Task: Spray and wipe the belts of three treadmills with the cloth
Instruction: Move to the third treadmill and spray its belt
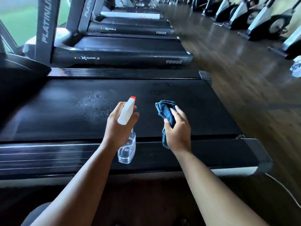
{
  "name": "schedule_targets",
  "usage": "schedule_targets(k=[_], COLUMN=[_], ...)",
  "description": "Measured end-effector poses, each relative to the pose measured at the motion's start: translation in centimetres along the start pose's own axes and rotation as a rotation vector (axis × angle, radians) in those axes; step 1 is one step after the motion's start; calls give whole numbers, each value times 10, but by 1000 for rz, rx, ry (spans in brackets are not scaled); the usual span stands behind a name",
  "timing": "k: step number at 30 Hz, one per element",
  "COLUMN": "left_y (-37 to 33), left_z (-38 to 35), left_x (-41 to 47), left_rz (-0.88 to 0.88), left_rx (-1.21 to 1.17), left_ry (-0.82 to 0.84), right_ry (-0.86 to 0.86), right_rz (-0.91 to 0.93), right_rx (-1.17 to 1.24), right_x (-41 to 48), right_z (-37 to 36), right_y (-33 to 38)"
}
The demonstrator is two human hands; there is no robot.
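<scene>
The nearest treadmill's black belt [65, 111] stretches across the view, with a patch of spray droplets [95, 103] left of centre. My left hand [118, 126] grips a clear spray bottle [127, 144] by its white head, the red nozzle pointing away over the belt. My right hand [178, 129] holds a bunched blue cloth [166, 110] just above the belt, right of the bottle. Two more treadmill belts [130, 44] lie in a row beyond.
The near side rail [48, 154] of the treadmill runs under my forearms. Grey uprights [45, 26] rise at the left. A glossy wooden floor [244, 79] lies to the right, with exercise bikes [268, 22] at the far right and a white cable [283, 186] on the floor.
</scene>
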State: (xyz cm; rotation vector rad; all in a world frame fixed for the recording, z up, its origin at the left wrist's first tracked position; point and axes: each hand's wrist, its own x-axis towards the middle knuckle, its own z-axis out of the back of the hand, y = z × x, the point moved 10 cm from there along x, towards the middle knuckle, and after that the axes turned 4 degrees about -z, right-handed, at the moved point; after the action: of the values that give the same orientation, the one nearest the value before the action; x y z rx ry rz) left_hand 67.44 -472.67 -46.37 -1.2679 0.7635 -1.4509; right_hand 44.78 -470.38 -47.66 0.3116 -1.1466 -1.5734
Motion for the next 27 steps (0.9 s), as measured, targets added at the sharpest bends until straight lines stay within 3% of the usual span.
schedule_targets(k=[11, 27], left_y=[-45, 47], left_z=[41, 60], left_x=[-65, -18], left_rz=[-51, 65], left_rx=[-64, 14], left_ry=[-21, -79], right_ry=[-39, 139], right_rz=[80, 24], right_rx=[66, 17], right_x=[-59, -31], right_z=[28, -85], right_y=[48, 2])
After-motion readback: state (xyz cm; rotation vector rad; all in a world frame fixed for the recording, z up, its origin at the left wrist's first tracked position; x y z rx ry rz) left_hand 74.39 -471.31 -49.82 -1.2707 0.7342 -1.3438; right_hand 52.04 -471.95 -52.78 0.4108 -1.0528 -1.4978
